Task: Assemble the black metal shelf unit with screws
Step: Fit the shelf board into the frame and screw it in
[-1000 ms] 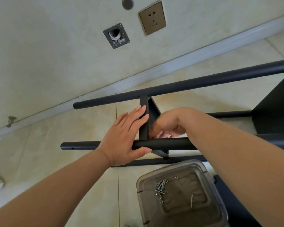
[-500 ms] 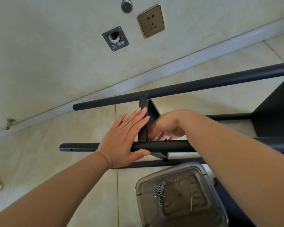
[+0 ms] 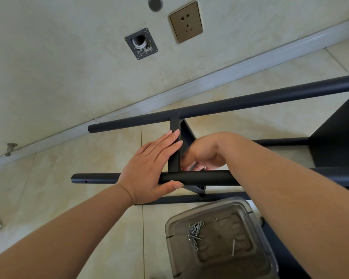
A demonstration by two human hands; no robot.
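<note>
The black shelf frame lies on its side over the tiled floor. A near tube (image 3: 97, 178) and a far tube (image 3: 250, 102) are bridged by a narrow black shelf panel (image 3: 174, 125). My left hand (image 3: 149, 168) presses straight fingers flat against that panel's edge, with the thumb lying under the near tube. My right hand (image 3: 204, 154) reaches behind the near tube, its fingers curled at the corner where panel and tube meet. What those fingers hold is hidden.
A clear plastic container (image 3: 256, 214) with several loose screws (image 3: 194, 230) stands on the floor below my hands. Another black shelf panel (image 3: 338, 141) fills the right side. A wall with a socket (image 3: 185, 22), an open wall box (image 3: 141, 43) and a skirting board lies beyond.
Both hands stay at the same joint. My left fingers have drawn closer together on the panel edge; my right hand has barely shifted.
</note>
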